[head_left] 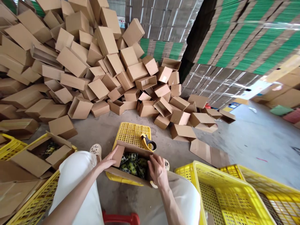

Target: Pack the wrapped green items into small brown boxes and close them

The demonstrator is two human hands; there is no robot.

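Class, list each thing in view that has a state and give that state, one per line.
Box between the hands, open
Packets, inside that box
Left hand, touching the left flap
Right hand, at the box's right end
Tape dispenser, lying on a crate
Crate beneath, grid side up
Box at far left, open
Crate at right, upright, open
Box heap, jumbled, many open

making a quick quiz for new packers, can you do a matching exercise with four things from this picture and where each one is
1. tape dispenser
2. left hand
3. right hand
4. patterned packs

A. inside the open carton
B. at the carton's right end
C. on the yellow crate, beyond the carton
D. at the flap on the carton's left end

Pairs: 1-C, 2-D, 3-B, 4-A
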